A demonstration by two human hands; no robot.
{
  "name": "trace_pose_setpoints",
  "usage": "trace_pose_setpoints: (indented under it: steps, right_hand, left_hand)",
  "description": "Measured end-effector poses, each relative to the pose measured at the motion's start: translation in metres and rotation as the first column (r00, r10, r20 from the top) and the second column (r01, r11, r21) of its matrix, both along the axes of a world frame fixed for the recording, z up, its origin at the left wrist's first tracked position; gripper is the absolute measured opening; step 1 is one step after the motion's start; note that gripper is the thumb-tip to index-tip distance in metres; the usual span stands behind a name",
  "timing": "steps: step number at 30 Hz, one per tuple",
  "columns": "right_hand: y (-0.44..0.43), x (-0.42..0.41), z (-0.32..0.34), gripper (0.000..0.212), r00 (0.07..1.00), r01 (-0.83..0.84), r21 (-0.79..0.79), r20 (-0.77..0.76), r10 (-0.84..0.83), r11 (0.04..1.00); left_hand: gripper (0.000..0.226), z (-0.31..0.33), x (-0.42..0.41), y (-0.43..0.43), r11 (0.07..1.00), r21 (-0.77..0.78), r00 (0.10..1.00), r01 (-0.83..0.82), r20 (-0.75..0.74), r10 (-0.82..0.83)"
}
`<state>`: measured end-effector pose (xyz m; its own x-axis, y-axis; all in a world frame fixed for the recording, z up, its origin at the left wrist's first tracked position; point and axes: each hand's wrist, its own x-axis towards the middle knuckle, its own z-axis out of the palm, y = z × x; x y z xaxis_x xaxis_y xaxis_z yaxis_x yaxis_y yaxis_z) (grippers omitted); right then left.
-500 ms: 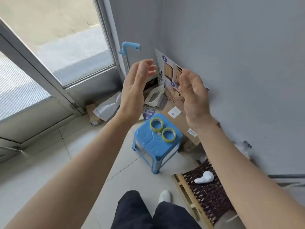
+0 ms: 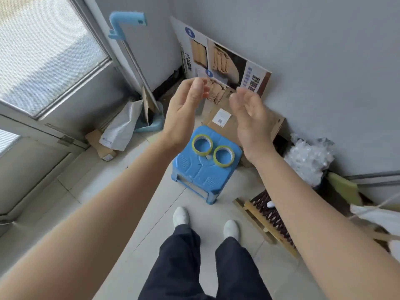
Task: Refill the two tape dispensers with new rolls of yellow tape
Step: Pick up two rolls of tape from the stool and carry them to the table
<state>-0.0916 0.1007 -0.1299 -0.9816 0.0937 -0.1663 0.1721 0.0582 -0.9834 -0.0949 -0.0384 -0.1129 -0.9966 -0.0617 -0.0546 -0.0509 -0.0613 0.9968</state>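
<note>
Two rolls of yellow tape lie flat side by side on a small blue plastic stool (image 2: pixel 201 174): the left roll (image 2: pixel 202 145) and the right roll (image 2: pixel 223 156). My left hand (image 2: pixel 184 113) and my right hand (image 2: pixel 252 121) are raised in the air above the stool, palms facing each other, fingers loosely curled and holding nothing. Both hands are well above the rolls and apart from them. No tape dispenser shows in the head view.
Flattened cardboard boxes (image 2: pixel 227 118) and a printed board (image 2: pixel 225 61) lean on the grey wall behind the stool. A blue-handled dustpan (image 2: pixel 129 27) stands by the glass door. Crumpled plastic (image 2: pixel 307 156) and a wooden slatted mat (image 2: pixel 268 215) lie at the right. My feet are on the tiled floor.
The view has tilted downward and closer to the stool. Both hands have lowered toward the stool and their fingers have curled in a little.
</note>
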Motion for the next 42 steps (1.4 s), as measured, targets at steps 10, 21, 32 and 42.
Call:
trace_pose_setpoints:
  steps: [10, 21, 32, 42]
  right_hand:
    - [0.006, -0.008, -0.124, 0.041, 0.989, -0.061, 0.217, 0.143, 0.03, 0.974]
    - [0.027, 0.0, -0.267, 0.057, 0.859, -0.483, 0.579, 0.461, 0.224, 0.657]
    - [0.042, -0.009, -0.335, 0.031, 0.758, -0.63, 0.755, 0.546, 0.357, 0.184]
    - [0.039, -0.037, -0.295, 0.023, 0.86, -0.503, 0.788, 0.416, 0.295, 0.354]
  left_hand:
    - [0.025, -0.138, -0.024, 0.002, 0.944, -0.267, 0.965, 0.194, 0.227, -0.134]
    - [0.032, -0.3, -0.023, 0.01, 0.481, -0.752, 0.887, 0.452, 0.321, -0.332]
    - [0.039, -0.37, -0.032, 0.015, 0.023, -0.906, 0.855, 0.423, 0.39, -0.343]
    - [0.019, -0.325, -0.047, 0.011, 0.23, -0.915, 0.936, 0.331, 0.287, -0.202]
